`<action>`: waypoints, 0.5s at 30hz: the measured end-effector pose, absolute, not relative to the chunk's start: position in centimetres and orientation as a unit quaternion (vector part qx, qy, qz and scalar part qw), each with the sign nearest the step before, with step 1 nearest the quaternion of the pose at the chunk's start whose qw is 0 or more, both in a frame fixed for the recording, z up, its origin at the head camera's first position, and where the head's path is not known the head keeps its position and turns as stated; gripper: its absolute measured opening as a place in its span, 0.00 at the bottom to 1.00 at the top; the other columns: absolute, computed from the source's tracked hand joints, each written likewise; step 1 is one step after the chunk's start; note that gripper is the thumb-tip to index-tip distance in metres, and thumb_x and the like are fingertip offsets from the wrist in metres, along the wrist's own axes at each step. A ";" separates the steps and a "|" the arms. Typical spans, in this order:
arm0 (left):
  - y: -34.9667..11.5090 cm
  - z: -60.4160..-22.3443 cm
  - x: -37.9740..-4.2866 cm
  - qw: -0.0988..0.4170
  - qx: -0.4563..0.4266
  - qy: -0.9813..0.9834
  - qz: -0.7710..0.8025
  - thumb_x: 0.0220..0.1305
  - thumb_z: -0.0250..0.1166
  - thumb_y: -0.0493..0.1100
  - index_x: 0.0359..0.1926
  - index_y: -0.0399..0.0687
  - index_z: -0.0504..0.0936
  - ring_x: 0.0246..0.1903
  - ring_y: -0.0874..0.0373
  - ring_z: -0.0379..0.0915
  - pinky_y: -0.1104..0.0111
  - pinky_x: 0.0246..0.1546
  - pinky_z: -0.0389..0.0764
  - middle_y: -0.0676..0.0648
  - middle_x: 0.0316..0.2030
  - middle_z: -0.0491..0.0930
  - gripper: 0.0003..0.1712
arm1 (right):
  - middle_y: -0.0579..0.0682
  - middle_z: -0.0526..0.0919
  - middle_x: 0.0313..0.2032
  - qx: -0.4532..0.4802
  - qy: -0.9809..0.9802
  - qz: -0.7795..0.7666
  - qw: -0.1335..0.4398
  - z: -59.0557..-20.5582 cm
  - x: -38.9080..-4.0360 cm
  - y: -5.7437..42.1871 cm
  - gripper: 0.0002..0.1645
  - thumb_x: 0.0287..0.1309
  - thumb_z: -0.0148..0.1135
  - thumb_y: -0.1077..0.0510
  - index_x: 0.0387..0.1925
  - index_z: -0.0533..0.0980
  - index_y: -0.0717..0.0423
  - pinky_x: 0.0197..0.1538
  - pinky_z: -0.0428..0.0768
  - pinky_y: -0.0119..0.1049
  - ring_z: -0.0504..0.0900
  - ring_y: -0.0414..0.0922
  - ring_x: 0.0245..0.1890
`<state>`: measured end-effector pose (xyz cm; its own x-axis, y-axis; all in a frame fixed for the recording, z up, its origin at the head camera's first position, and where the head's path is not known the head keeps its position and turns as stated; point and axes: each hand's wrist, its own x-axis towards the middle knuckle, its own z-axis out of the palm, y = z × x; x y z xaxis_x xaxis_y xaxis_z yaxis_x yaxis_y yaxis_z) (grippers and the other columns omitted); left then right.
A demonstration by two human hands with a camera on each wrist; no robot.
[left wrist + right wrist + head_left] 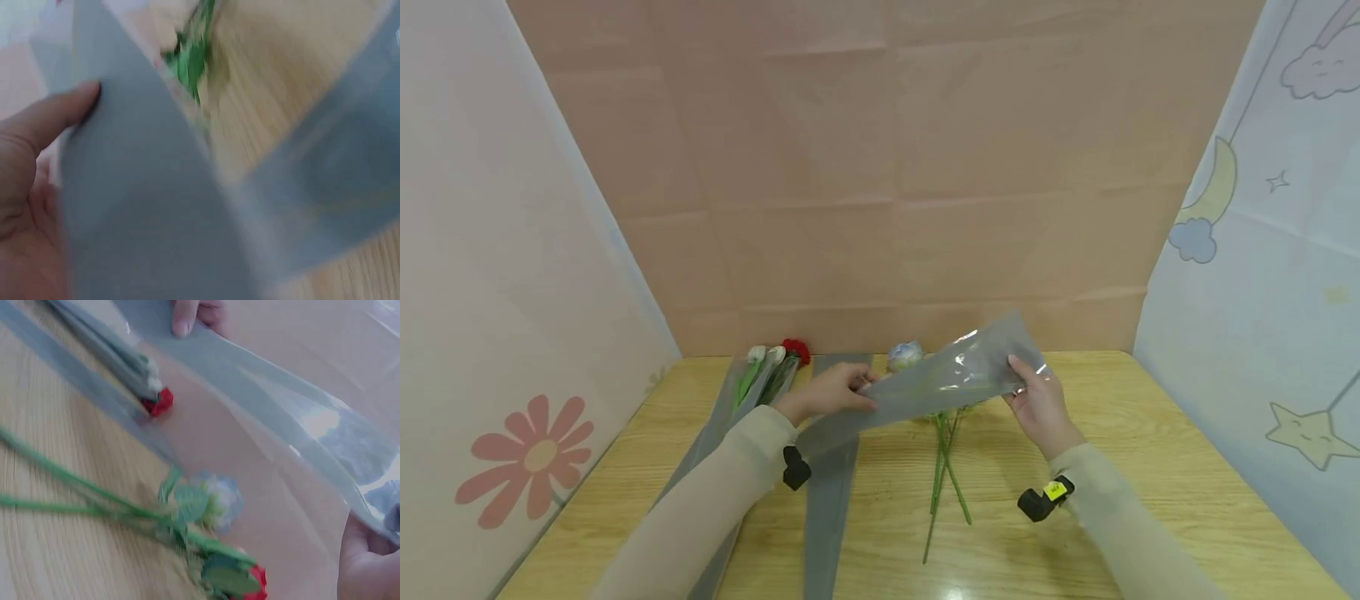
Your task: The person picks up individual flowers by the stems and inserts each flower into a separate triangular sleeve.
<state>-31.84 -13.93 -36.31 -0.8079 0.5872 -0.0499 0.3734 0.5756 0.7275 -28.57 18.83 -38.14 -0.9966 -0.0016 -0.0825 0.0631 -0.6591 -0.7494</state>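
Tan backdrop (891, 175) (creased) behind a wooden table (1000, 558)

Bright glossy highlights are thrown back by the long, grey, see-through plastic wrapper (925, 379). A smooth, faint sheen is shown by the pale yellow wood-grained table (1150, 417). The peach-coloured backdrop sheet (887, 167) is seen as matt and creased.

The raised plastic sleeve (932, 382) (blurred in the left wrist view) hides a loose red flower (259, 581) from the head view.

Wrist views blurred; glare on film (936, 377), tabletop (992, 542).
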 end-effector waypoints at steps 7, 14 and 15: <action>-19.2 -36.5 -33.9 0.179 0.240 0.890 0.344 0.65 0.64 0.44 0.36 0.44 0.83 0.32 0.58 0.65 0.67 0.35 0.69 0.51 0.34 0.79 0.07 | 0.39 0.77 0.41 0.056 0.504 -0.862 0.009 -38.8 -28.4 20.3 0.11 0.67 0.57 0.58 0.48 0.69 0.49 0.46 0.79 0.30 0.80 0.35 0.41; -22.5 -36.9 -35.2 0.143 0.204 0.932 0.264 0.64 0.65 0.43 0.35 0.40 0.85 0.31 0.61 0.64 0.70 0.34 0.68 0.50 0.35 0.81 0.10 | 0.41 0.75 0.41 0.047 0.632 -0.771 0.064 -39.9 -28.8 20.2 0.06 0.68 0.57 0.55 0.42 0.75 0.52 0.43 0.79 0.29 0.78 0.35 0.40; -22.5 -37.1 -35.2 0.138 0.193 0.939 0.251 0.63 0.65 0.42 0.35 0.39 0.85 0.30 0.61 0.64 0.70 0.33 0.68 0.49 0.35 0.81 0.10 | 0.42 0.76 0.40 0.042 0.644 -0.760 0.073 -40.2 -28.9 20.0 0.08 0.68 0.56 0.55 0.44 0.75 0.54 0.42 0.80 0.29 0.79 0.35 0.39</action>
